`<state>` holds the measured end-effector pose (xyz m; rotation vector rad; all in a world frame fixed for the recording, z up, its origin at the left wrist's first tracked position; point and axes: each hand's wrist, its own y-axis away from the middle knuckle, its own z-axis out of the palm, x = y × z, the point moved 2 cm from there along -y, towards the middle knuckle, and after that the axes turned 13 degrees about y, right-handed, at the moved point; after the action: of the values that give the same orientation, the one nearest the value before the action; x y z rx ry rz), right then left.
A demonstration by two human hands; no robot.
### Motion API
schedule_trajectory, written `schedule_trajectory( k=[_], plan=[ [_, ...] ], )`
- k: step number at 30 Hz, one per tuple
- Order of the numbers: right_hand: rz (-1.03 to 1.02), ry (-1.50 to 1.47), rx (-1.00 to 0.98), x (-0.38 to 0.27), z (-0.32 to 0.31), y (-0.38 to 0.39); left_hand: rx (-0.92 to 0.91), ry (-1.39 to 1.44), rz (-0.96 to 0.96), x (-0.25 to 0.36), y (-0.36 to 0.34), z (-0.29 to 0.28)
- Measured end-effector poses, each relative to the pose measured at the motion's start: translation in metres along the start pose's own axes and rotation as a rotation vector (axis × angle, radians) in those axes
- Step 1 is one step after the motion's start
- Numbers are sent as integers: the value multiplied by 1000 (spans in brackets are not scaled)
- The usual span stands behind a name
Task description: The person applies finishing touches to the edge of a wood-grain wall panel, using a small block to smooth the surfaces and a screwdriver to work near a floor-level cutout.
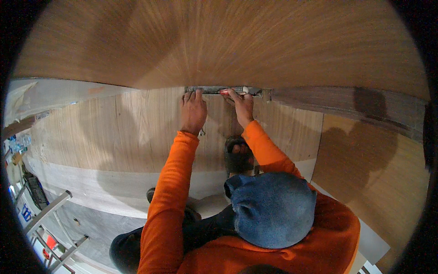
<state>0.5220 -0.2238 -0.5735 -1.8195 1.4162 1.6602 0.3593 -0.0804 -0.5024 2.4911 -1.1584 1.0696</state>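
Note:
My left hand [194, 112] is at a narrow grey strip [211, 90] set where the wood-grain panel meets the tall wooden surface. Its fingers bend over the strip's near edge, and their tips are partly hidden. My right hand [242, 106] is closed on a small red-handled tool [224, 92] lying along the strip. Most of the tool is covered by the fingers, so its exact kind does not show. A small pale piece [245, 89] sits beside the right fingertips. Between my arms, near the body, is a rounded, faded blue cloth shape [276, 212].
A tall wood-grain surface [219, 41] rises directly beyond my hands. A sandalled foot [239, 155] rests on the wood-grain panel [146, 132]. At lower left stands a metal ladder [48, 212], with bottles [20, 142] and other loose items nearby. A white board [374, 249] lies at lower right.

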Motion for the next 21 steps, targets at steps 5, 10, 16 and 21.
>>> schedule_trajectory(
  k=[5,10,16,21],
  plan=[
    [155,-341,-116,-57,47,41,-107,-5,-70,-23,4,-27],
    [149,-443,-303,-77,1,54,101,743,-305,-15,17,-48],
    [-180,-90,11,-73,-15,61,326,539,-457,-47,41,-54],
    [-352,262,-9,-67,-1,56,273,111,-247,-44,55,-53]
  ],
)
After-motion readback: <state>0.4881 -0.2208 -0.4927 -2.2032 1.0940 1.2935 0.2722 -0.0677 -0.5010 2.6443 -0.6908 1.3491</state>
